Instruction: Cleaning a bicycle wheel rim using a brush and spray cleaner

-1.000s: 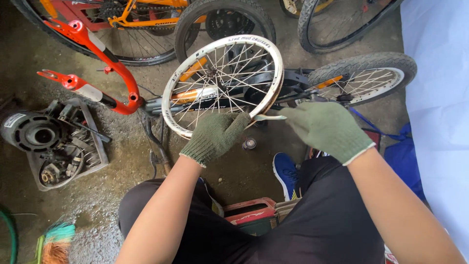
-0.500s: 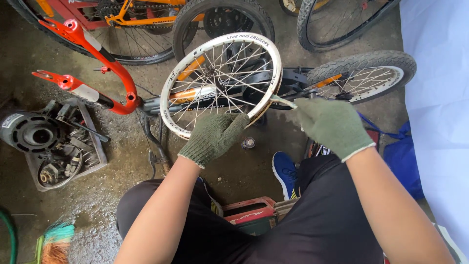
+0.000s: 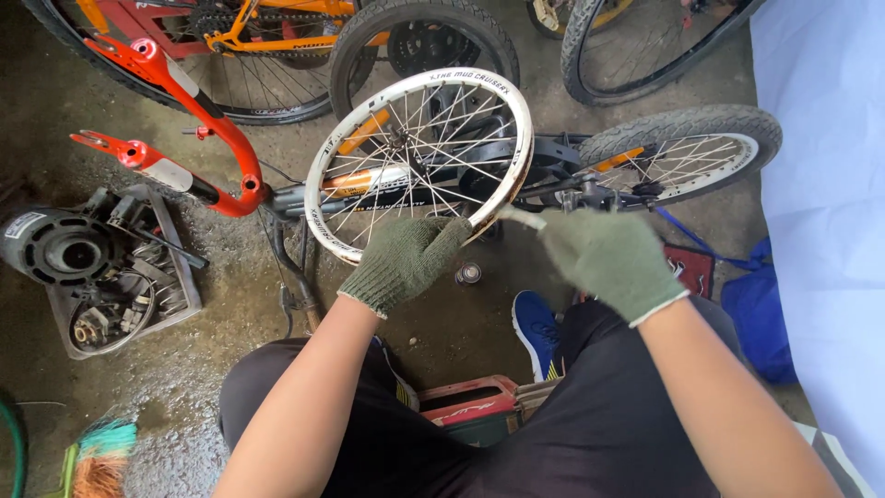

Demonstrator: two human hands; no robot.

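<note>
A bare white bicycle rim (image 3: pixel 419 100) with thin steel spokes stands tilted in front of me. My left hand (image 3: pixel 406 261), in a green knit glove, grips the rim's near edge from below. In a matching glove, my right hand (image 3: pixel 610 261) pinches a thin pale strip (image 3: pixel 522 217) that runs to the rim's lower right edge. What the strip is made of I cannot tell. My legs in black trousers and one blue shoe (image 3: pixel 537 332) are below the hands.
A dark bicycle frame with a tyred wheel (image 3: pixel 684 148) lies behind the rim. A red fork (image 3: pixel 175 101) and an orange bicycle (image 3: pixel 240 41) are at upper left. A tray of metal parts (image 3: pixel 101 277) sits left. A small can (image 3: pixel 468 273) stands on the concrete floor.
The rim has shifted slightly left and turned in my left hand. My right hand has drawn back toward me, pulling the pale strip away from the rim.
</note>
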